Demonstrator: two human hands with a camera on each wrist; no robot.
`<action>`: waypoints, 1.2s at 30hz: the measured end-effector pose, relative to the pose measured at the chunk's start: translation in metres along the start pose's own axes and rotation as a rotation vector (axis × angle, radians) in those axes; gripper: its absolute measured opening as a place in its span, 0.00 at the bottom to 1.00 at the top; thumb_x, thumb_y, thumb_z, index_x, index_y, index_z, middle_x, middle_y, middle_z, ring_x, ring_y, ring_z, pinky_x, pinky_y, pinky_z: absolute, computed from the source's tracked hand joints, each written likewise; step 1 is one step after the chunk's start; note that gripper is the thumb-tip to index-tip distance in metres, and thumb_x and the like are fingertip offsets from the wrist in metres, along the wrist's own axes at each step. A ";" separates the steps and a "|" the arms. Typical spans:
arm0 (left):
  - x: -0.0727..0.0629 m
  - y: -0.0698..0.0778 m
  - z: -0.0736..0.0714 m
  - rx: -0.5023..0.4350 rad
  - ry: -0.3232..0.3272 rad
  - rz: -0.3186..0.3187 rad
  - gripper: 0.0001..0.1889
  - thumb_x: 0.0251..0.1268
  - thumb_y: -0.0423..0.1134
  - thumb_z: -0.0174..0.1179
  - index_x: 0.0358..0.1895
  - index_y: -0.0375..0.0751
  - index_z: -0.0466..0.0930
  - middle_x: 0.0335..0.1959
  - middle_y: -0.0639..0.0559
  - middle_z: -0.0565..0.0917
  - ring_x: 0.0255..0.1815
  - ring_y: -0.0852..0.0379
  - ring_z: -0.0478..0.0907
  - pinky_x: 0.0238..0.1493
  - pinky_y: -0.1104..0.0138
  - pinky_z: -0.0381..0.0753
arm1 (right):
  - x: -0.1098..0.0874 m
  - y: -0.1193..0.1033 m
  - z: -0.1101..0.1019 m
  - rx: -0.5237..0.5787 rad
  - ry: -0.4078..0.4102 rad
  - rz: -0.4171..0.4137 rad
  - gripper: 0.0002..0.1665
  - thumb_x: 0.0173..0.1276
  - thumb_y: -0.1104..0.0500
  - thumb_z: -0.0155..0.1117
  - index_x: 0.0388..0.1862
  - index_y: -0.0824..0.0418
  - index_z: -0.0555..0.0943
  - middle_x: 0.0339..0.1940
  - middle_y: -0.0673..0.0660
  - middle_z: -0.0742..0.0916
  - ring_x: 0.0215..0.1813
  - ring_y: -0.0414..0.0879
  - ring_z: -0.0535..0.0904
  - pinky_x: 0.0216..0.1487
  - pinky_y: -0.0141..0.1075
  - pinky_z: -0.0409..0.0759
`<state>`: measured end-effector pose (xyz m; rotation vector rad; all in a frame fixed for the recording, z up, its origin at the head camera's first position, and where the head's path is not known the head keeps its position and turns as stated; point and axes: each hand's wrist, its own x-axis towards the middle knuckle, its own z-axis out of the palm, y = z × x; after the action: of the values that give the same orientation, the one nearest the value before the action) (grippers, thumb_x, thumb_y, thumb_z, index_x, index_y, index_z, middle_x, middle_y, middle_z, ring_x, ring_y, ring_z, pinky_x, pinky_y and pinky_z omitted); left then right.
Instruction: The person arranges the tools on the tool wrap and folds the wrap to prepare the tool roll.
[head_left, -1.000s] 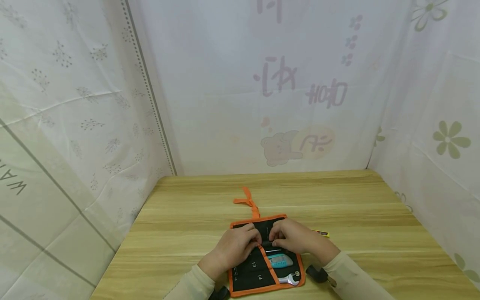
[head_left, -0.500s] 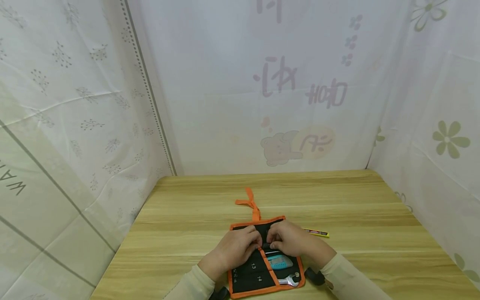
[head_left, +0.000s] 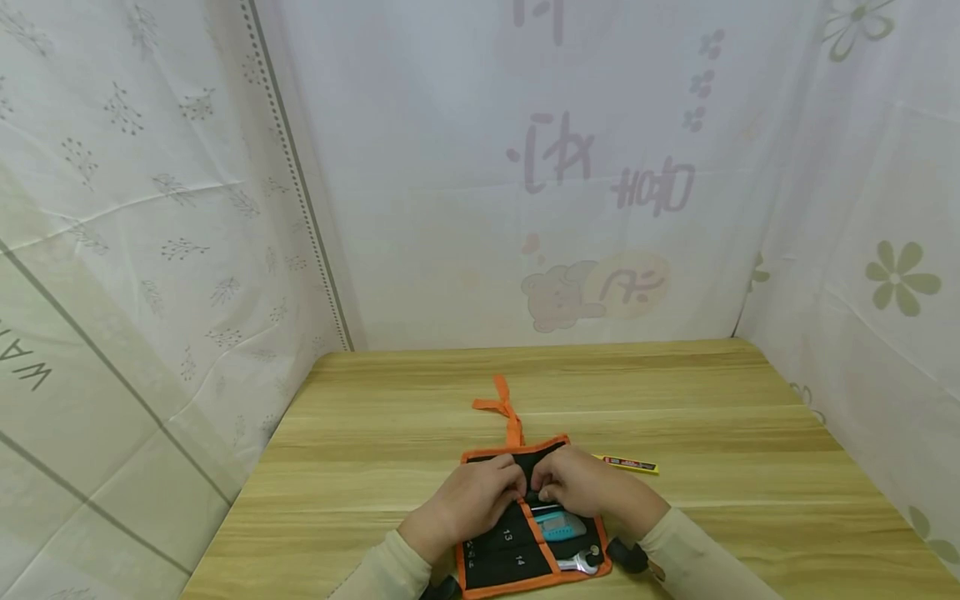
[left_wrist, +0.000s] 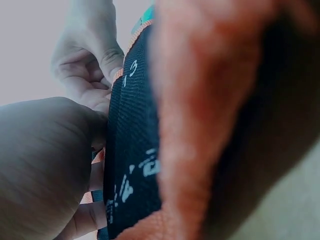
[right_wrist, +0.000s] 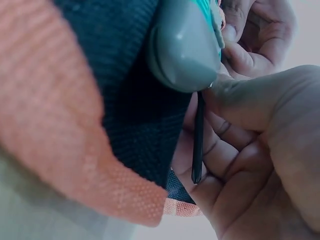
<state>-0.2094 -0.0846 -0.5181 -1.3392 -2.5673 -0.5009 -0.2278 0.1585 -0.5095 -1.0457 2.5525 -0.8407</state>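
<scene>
A black tool pouch with orange trim [head_left: 495, 575] lies unfolded, its pockets marked 13 and 14. My left hand [head_left: 476, 500] pinches the orange-edged pocket of the pouch near its middle. Opposite it, my right hand [head_left: 573, 483] has its fingers curled at a slim screwdriver [head_left: 546, 507]. In the right wrist view the dark screwdriver shaft [right_wrist: 198, 145] runs under the thumb, its tip bare in front of the palm; the handle end is hidden. Below the right hand, a teal utility knife [head_left: 561, 526] and an open-end wrench [head_left: 581, 560] sit in their pockets.
A yellow-edged narrow packet [head_left: 630, 464] lies on the wooden table [head_left: 360, 467] right of the pouch, partly behind the right hand. An orange tie strap [head_left: 504, 408] stretches from the pouch's far edge. Printed curtains [head_left: 450, 250] enclose the table.
The pouch's far edge and strap have shifted slightly toward me and right. The right hand has moved a little left and nearer, baring more of the yellow packet. The left hand has barely moved.
</scene>
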 end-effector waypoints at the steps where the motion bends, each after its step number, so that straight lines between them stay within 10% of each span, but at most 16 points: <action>1: 0.000 0.000 0.000 0.003 0.000 0.002 0.05 0.75 0.41 0.67 0.41 0.57 0.80 0.37 0.66 0.74 0.30 0.73 0.67 0.32 0.81 0.69 | 0.000 0.000 0.000 -0.002 0.002 0.002 0.08 0.74 0.62 0.70 0.38 0.47 0.88 0.34 0.36 0.85 0.33 0.30 0.80 0.36 0.30 0.81; 36: -0.002 0.000 0.000 0.034 0.001 0.047 0.02 0.79 0.44 0.62 0.43 0.55 0.82 0.38 0.65 0.74 0.31 0.74 0.69 0.33 0.82 0.70 | -0.015 0.006 -0.022 -0.007 -0.052 0.055 0.10 0.67 0.60 0.77 0.31 0.47 0.84 0.25 0.39 0.81 0.25 0.34 0.76 0.28 0.32 0.77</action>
<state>-0.2085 -0.0861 -0.5190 -1.3834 -2.5258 -0.4471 -0.2300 0.1817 -0.4953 -0.9814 2.5308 -0.7806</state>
